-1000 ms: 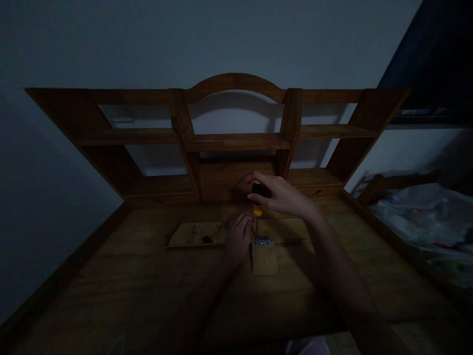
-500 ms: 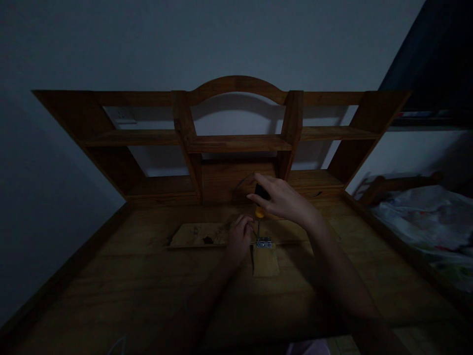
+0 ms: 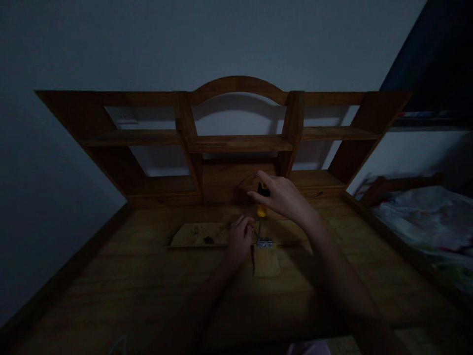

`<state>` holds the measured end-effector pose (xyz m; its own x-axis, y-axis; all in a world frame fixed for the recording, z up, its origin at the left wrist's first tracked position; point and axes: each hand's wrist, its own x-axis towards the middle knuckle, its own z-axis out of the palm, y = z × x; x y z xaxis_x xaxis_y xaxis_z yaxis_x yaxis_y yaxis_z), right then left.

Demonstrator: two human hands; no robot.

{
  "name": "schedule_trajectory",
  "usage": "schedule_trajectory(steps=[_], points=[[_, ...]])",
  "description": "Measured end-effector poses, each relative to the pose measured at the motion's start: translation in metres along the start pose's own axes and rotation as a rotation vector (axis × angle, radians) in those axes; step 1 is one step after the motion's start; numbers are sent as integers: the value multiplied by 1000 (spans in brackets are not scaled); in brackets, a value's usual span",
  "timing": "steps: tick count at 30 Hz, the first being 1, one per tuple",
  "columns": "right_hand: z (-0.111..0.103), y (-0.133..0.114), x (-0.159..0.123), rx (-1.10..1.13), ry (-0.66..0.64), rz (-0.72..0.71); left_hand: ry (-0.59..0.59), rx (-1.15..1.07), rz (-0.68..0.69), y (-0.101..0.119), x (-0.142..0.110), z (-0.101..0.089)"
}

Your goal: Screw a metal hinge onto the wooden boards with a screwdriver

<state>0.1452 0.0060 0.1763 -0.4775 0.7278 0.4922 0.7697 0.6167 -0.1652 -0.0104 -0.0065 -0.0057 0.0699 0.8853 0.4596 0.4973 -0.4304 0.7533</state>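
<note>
My right hand [image 3: 283,197] grips a screwdriver by its black and yellow handle [image 3: 261,211], thumb and index finger around the top. The thin shaft [image 3: 259,229] points down, its tip at a small metal hinge [image 3: 264,242]. This hinge lies across the joint between a long rough-edged wooden board [image 3: 192,235] and a short wooden block [image 3: 266,262]. My left hand [image 3: 241,236] is closed over the long board just left of the hinge, fingers bent together, fingertips close to the shaft. What is under those fingers is hidden.
The boards lie on a wooden desk [image 3: 121,276]. Behind them rises a wooden shelf unit [image 3: 240,143] against the wall. Something covered in clear plastic [image 3: 428,217] is beyond the desk's right edge. A thin white loop [image 3: 118,342] shows at the lower left. The light is dim.
My right hand's fingers have shifted on the screwdriver handle, and the handle leans slightly more to the right. My left hand has stayed in place on the board.
</note>
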Motion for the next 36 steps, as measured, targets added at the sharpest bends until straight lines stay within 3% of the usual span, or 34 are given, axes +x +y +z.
schedule_trajectory(steps=[3, 6, 11, 21, 30, 36], points=[[2, 4, 1, 223, -27, -71, -10, -5, -6, -1, 0, 1], [0, 7, 1, 300, -33, -108, -8, -10, -8, 1, 0, 0], [-4, 7, 2, 242, -66, -42, -11, -25, 8, 4, -1, -2], [-1, 4, 4, 116, 2, -66, -10, -13, -3, 0, -1, 0], [-6, -1, 1, 144, -74, -106, 3, -11, -4, 1, -1, 1], [-7, -2, 1, 39, -32, -89, -5, -37, -7, -2, -1, 3]])
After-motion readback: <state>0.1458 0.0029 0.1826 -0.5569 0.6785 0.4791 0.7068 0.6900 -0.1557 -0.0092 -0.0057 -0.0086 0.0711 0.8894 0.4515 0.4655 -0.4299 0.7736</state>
